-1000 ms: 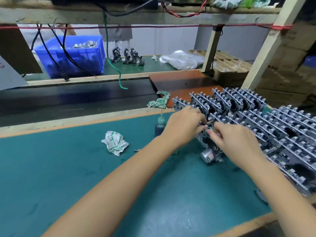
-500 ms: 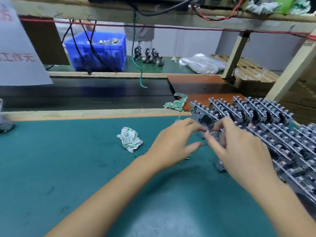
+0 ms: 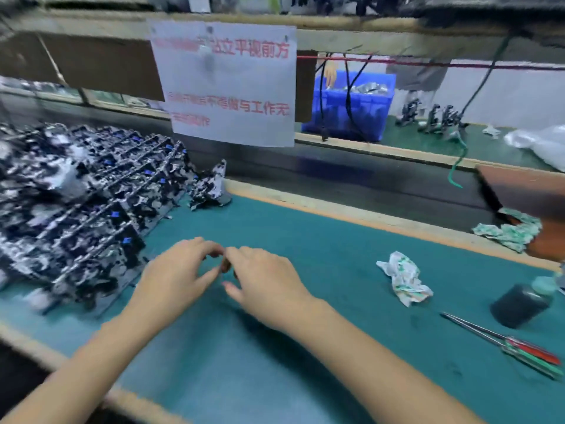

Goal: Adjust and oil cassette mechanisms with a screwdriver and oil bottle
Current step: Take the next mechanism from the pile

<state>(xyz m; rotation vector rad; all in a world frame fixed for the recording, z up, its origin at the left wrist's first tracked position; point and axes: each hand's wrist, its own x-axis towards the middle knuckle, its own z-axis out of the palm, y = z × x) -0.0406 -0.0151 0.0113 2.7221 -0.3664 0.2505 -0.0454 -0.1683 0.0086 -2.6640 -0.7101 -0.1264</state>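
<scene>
Brownish and tiny, something is sitting between the fingertips of the left hand [image 3: 180, 272] and right hand [image 3: 263, 280]; whether either is truly pinching it, I cannot tell. Reaching for a mechanism next would be going best slowly, lifting one from the stack's edge. Cassette mechanisms [image 3: 76, 206], black and silvery, are lying stacked at left; screwdriver [image 3: 507, 342] and oil bottle [image 3: 521, 304] are lying untouched at right.
</scene>
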